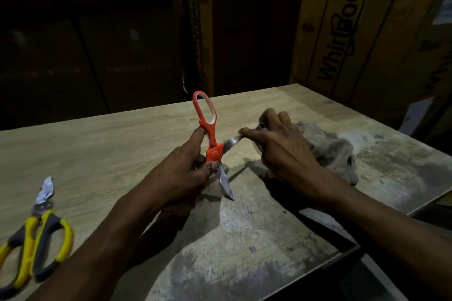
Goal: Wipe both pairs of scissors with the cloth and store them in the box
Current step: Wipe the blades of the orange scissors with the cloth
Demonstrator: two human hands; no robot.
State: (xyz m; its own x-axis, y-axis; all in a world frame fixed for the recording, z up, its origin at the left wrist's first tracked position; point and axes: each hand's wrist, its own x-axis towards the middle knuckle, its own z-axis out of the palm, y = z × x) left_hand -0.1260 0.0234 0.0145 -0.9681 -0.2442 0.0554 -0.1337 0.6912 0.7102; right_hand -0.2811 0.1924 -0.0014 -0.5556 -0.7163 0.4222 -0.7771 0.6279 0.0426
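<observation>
Orange-handled steel scissors (212, 148) spread open above pale wooden surface (97, 149), left hand (188, 173) fingers clamped at pivot. Right hand (276, 144) pinching upper blade, apparently through grey crumpled cloth (330, 151). Best wiped away from edge.

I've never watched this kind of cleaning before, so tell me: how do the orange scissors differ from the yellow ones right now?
The orange scissors are held up in the left hand, blades spread wide; the yellow scissors lie untouched on the table with blades together. The right hand pinches one blade of the orange pair; nothing touches the yellow pair. Orange handles are plain orange; yellow ones carry grey grips. Both have shiny metal blades.
</observation>
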